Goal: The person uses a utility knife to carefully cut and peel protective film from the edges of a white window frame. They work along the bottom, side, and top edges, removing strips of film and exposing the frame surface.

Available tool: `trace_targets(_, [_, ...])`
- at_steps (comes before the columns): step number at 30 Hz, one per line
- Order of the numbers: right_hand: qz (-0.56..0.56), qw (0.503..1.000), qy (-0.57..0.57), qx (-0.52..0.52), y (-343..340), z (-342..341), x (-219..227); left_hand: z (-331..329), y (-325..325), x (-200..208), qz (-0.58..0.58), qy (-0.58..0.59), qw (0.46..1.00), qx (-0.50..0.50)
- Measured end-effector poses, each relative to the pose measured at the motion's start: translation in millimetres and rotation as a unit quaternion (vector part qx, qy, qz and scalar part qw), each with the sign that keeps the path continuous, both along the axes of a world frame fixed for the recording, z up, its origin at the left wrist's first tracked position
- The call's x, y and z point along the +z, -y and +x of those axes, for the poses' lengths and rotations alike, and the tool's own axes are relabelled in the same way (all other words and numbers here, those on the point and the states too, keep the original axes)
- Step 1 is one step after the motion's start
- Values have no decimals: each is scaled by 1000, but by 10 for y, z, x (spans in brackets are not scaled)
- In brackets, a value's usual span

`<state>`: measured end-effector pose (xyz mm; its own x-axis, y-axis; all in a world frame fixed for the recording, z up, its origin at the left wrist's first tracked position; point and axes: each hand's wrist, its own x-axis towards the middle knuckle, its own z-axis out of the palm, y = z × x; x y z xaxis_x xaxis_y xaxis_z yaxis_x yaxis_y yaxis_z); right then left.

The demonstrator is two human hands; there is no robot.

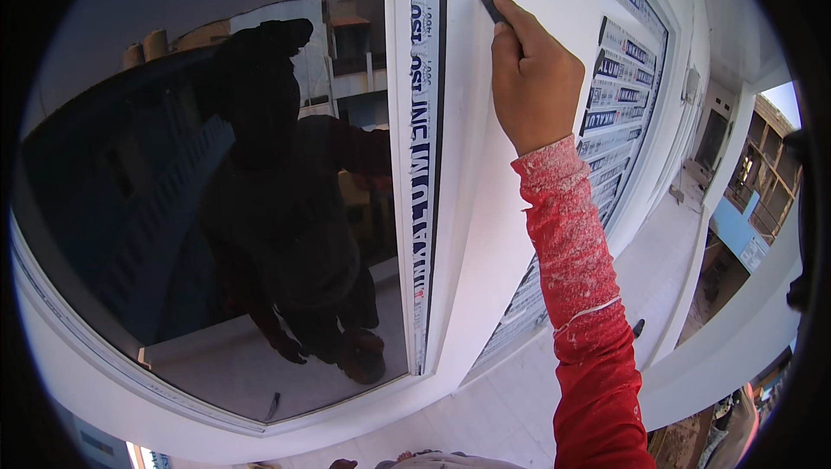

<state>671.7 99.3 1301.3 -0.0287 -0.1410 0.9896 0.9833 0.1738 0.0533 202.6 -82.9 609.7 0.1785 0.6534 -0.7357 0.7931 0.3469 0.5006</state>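
My right hand point(540, 75) reaches up, closed, with thumb and fingers pinching a small dark flat piece point(490, 6) that looks like sandpaper. Most of the piece is hidden by the fingers; its dark end lies against the white wall strip point(478, 122) between two window frames. White dust coats the red sleeve point(567, 226) on that arm. Left of the hand is a dark glass pane point(173, 209), set in a white frame with a printed protective strip point(420, 166). My left hand cannot be made out directly; the glass reflects my dark outline with one arm hanging.
A white slatted shutter point(619, 114) with printed film stands right of the hand. Below runs a pale tiled floor point(511, 413), with a small dark object point(639, 328) on it. A white parapet point(736, 356) curves along the right, and beyond it shows an unfinished structure point(762, 166).
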Motion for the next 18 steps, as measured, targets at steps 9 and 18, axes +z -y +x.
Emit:
trace_targets(9, [-8, 1000, 4, -8, 18, -18, -111, 39, -81, -206, -8, 1, 1000, -1])
trace_targets(18, [-21, 1000, -4, -5, 47, -25, -242, 28, -193, -543, -14, 0, 1000, -5])
